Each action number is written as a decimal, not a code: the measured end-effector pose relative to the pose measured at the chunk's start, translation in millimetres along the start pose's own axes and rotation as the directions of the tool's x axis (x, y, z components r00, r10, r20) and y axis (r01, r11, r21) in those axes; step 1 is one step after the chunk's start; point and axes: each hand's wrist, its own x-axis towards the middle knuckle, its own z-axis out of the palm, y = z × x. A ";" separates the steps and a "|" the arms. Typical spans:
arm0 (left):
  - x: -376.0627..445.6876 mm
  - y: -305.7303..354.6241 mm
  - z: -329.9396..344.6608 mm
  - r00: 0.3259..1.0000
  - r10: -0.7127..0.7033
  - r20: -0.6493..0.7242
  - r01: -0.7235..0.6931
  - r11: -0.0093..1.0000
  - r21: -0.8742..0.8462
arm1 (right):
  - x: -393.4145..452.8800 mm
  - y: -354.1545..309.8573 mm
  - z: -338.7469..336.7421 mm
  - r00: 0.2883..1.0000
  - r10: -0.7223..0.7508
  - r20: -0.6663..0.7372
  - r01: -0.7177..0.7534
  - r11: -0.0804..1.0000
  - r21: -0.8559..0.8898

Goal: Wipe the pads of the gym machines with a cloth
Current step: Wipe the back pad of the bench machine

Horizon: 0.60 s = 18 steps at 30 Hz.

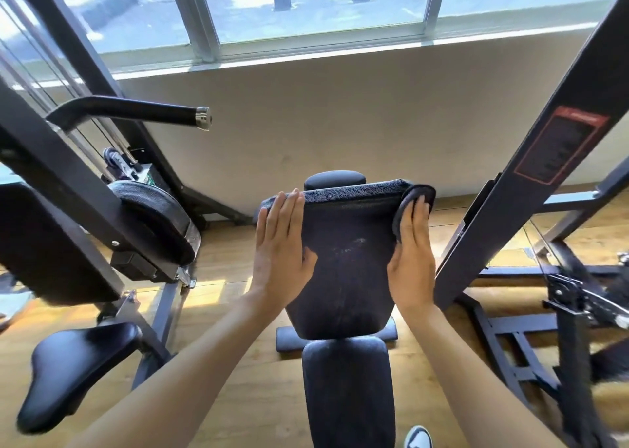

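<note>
Both forearms reaching forward, left hand [280, 243] flat, fingers straight, against the back pad [347, 243] left edge, right hand [412, 257] pressing a dark cloth [417, 197] on its upper right corner, seat pad [347, 389] below.

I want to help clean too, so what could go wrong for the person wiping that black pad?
1. The cloth lies under flat fingers of the right hand, not gripped, so it might slip off the pad's edge.
2. The back pad shows pale smudges in its middle; wiping only the edge may miss them.
3. The slanted frame bar stands close beside the right hand and could be bumped.
</note>
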 end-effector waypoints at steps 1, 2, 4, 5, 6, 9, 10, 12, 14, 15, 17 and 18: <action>-0.6 -0.6 0.6 1.000 0.011 -0.008 -0.011 1.000 0.011 | -0.5 0.0 -1.0 1.000 -0.007 0.011 0.007 1.000 -0.004; -1.0 -2.2 1.3 1.000 0.025 -0.016 -0.024 0.999 0.024 | -1.5 0.2 -3.0 1.000 -0.015 0.014 0.015 1.000 0.006; -0.3 -5.7 2.7 0.999 0.045 -0.022 -0.044 0.998 0.055 | -2.2 -0.1 -9.8 1.000 -0.003 -0.004 0.004 0.999 0.053; -0.3 -6.5 3.7 0.999 0.048 -0.025 -0.047 0.997 0.066 | -2.3 -1.0 -13.0 1.000 0.011 -0.028 -0.009 0.997 0.075; -0.1 -6.4 4.8 0.998 0.049 -0.028 -0.047 0.996 0.077 | -2.0 -2.0 -15.4 0.998 0.019 -0.059 -0.014 0.996 0.091; 1.3 -4.7 7.8 0.998 0.047 -0.036 -0.043 0.993 0.108 | 3.0 -2.0 -13.4 0.998 0.001 -0.069 0.004 0.998 0.066; 1.7 -4.6 8.9 0.998 0.046 -0.040 -0.041 0.992 0.116 | 4.6 -0.2 -10.5 0.999 -0.013 -0.034 0.014 0.999 0.035; 2.0 -5.0 10.3 0.998 0.046 -0.044 -0.040 0.991 0.128 | 7.4 3.6 -6.2 0.998 -0.052 0.019 0.053 0.999 -0.013; 2.6 -5.1 11.4 0.998 0.045 -0.047 -0.037 0.989 0.142 | 11.3 5.1 -5.2 0.997 -0.071 0.032 0.072 0.997 -0.028; 2.6 -5.2 12.0 0.998 0.044 -0.049 -0.036 0.988 0.151 | 13.4 4.9 -5.4 0.996 -0.078 0.037 0.079 0.996 -0.042; 2.8 -5.5 13.3 0.997 0.043 -0.057 -0.033 0.985 0.168 | 16.4 4.3 -4.1 0.994 -0.093 0.051 0.095 0.994 -0.055; 2.9 -5.6 14.0 0.997 0.041 -0.058 -0.030 0.984 0.176 | 16.7 4.9 -2.4 0.994 -0.097 0.052 0.100 0.993 -0.058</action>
